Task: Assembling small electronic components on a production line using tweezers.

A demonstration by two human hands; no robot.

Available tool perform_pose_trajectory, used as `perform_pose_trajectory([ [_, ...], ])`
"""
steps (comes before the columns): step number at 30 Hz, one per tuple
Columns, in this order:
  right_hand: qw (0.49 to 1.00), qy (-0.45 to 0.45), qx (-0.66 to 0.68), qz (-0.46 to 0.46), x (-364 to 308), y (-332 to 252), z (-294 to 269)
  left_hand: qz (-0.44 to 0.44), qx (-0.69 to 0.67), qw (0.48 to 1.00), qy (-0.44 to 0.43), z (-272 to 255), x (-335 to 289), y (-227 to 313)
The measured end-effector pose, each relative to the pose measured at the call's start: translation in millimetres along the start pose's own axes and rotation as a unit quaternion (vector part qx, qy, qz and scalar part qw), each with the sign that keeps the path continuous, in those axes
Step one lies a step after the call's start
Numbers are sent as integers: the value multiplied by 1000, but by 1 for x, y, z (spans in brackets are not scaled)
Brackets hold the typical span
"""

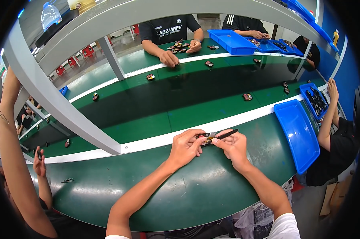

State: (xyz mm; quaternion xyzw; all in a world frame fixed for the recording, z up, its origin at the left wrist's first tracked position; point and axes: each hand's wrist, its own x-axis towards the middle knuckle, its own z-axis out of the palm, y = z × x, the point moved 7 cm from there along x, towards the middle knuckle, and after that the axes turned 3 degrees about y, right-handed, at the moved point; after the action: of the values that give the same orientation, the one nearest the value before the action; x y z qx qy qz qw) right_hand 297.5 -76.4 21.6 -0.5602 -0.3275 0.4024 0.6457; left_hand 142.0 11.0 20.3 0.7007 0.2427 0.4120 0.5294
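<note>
Over the near green worktop (164,195), both my hands meet around a small dark electronic part (204,136) with a silvery patch and yellow bits. My left hand (184,148) is closed on this part, fingertips along its left side. Pinched in my right hand (233,149) is a slim black stick-like tool (227,134); its back end points up and right. The tool's front end meets the part or lies close to it; fingers hide the exact contact. Whether it is a pair of tweezers I cannot tell.
Beyond a white rail runs a dark conveyor belt (180,95) carrying several small parts, one (247,96) fairly near. At right lies a blue tray (297,135); behind it, a blue tray of black parts (315,101). Grey posts (68,91) frame the left. Co-workers sit opposite and on both sides.
</note>
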Motion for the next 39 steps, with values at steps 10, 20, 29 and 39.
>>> perform_pose_trajectory([
  [10, 999, -6, -20, 40, 2, 1, -2, 9, 1, 1000, 0, -1, 0, 1],
  [20, 999, -15, -5, 31, 2, 3, -3, -108, -100, 988, -45, -1, 4, -15],
  [29, 985, -9, -37, -167, -3, -5, -2, -149, -163, 973, -73, 0, 6, -25],
  [39, 964, 32, -105, -241, -14, -15, 1, -153, -174, 971, -54, 2, 4, -22],
])
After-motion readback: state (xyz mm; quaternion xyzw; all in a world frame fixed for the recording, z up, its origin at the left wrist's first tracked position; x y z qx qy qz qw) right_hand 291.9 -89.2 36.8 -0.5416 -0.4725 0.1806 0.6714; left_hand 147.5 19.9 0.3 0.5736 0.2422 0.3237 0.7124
